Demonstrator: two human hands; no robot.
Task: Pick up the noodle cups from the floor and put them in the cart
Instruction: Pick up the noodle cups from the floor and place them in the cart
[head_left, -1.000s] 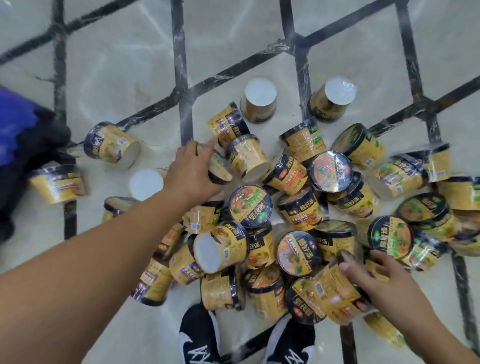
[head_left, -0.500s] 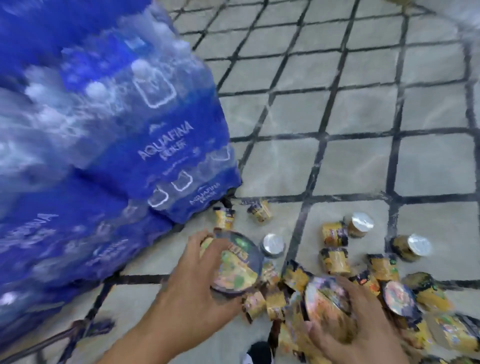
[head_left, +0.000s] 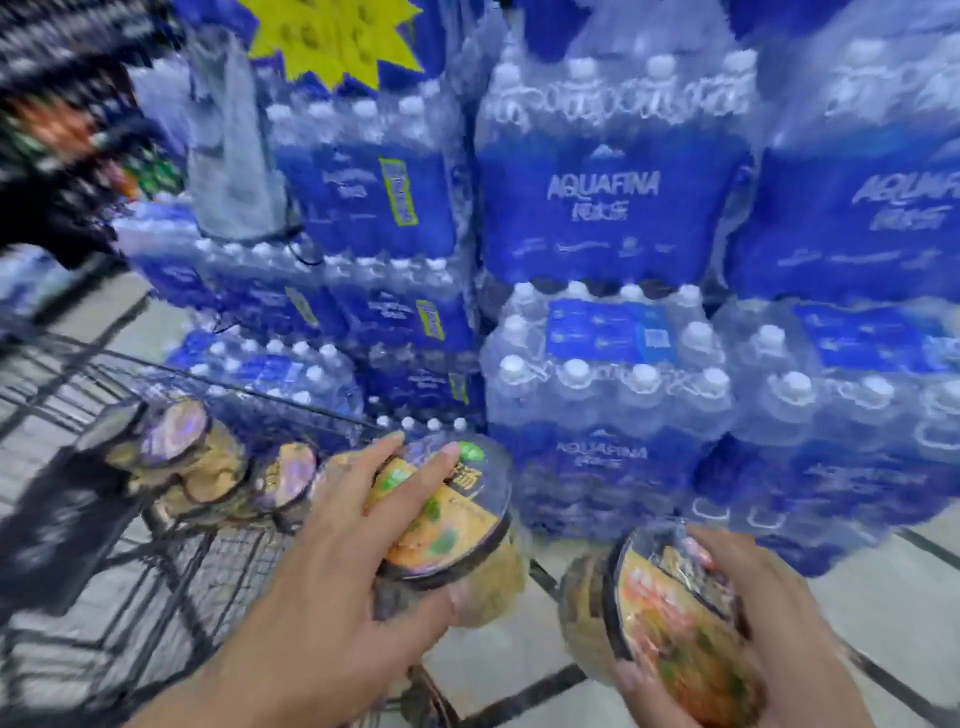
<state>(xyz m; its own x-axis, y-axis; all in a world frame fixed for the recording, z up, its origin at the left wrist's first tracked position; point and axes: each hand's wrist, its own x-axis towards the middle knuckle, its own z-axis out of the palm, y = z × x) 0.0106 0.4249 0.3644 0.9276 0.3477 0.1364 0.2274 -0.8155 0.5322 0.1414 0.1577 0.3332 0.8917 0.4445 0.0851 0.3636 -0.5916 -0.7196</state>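
Left hand and right hand each curled around a noodle cup, just right of the cart.

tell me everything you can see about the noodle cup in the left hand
The noodle cup is a round tub with a yellowish side wall, a dark rim and a glossy lid printed in orange with green patches and white characters. It looks film-wrapped, though motion blur hides detail. It is tilted, lid facing the camera. The left hand grips it: fingers lie across the lid, thumb beneath its side. It sits in the air at the near right edge of the wire cart, not yet set down among the cups inside.
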